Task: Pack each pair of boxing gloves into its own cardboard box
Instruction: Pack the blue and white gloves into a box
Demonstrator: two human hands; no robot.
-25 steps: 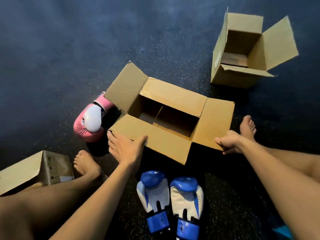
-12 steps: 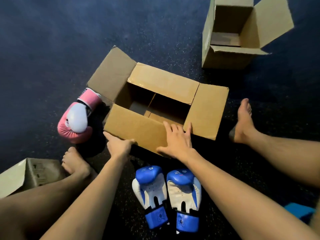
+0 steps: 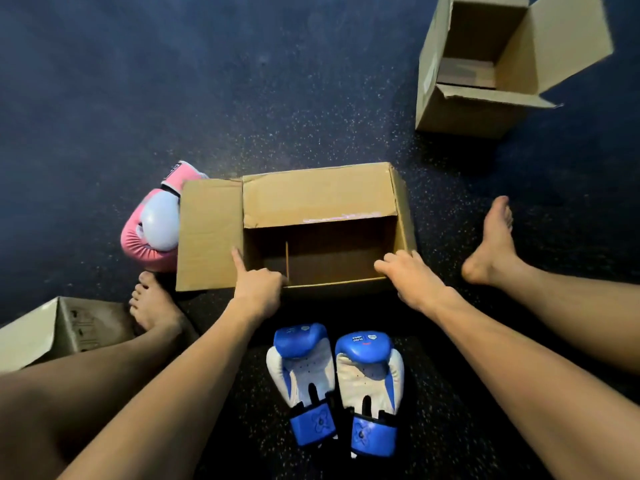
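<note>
An open cardboard box stands on the dark floor straight ahead of me, squared to my body, nothing inside it. My left hand grips its near left corner, index finger stretched along the left flap. My right hand holds the near right corner of the rim. A pair of blue and white boxing gloves lies side by side between my legs, just below the box. A pink and white glove lies left of the box, partly hidden by the left flap.
A second open box stands at the far right, tilted open toward me. A third cardboard box lies at the lower left beside my left foot. My right foot rests right of the middle box.
The middle box has turned from a diagonal to square in front of me and sits closer. My right hand moved from the front flap to the right corner; the view tilted down.
</note>
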